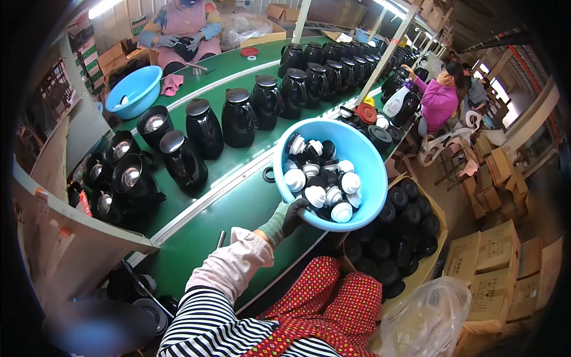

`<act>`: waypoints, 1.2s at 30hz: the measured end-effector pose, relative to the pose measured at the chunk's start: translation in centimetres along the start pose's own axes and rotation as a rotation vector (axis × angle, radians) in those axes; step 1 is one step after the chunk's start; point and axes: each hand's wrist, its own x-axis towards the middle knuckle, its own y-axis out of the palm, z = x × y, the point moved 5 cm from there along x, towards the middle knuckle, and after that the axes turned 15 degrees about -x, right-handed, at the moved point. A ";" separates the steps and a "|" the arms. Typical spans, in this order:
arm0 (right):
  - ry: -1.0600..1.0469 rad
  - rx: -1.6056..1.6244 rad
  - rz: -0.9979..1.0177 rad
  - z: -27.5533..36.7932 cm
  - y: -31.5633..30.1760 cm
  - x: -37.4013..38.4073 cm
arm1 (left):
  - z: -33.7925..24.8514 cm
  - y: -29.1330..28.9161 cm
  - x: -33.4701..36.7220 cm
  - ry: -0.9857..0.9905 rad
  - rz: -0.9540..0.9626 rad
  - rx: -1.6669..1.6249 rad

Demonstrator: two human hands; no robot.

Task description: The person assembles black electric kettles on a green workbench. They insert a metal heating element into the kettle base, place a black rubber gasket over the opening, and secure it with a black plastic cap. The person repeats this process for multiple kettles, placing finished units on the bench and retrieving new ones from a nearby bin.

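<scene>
My left hand [290,220], in a dark glove with a green cuff, grips the near left rim of a light blue plastic basin [373,172]. Inside the basin lie several white and black jug lids [316,195], heaped together. The basin is tilted toward me, over the green bench's near edge. My right hand does not show. Left of the basin, a black ring [269,174] lies on the green bench surface. Black vacuum jugs [239,119] with handles stand in a row beyond a metal rail.
An open carton [437,217] of black round parts sits below the basin, with a clear plastic bag [425,315] beside it. Stacked cartons [491,268] stand at right. Lidless jugs [132,175] crowd the left. Across the bench, a gloved person handles a black part near another blue basin [143,89].
</scene>
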 end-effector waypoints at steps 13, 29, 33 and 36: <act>-0.002 -0.027 -0.026 -4.0 0.5 11.4 | -5.5 0.4 -2.9 -0.203 -0.285 -0.136; -0.567 0.235 -0.370 4.9 -10.6 15.0 | -29.1 -26.6 -20.7 -0.092 -1.211 1.719; -0.915 0.437 -0.260 18.4 -13.4 13.2 | -28.6 -27.6 -23.3 0.337 -1.080 1.757; -0.983 0.521 -0.201 22.3 -15.4 10.6 | -28.4 -16.9 -23.5 0.309 -0.849 1.678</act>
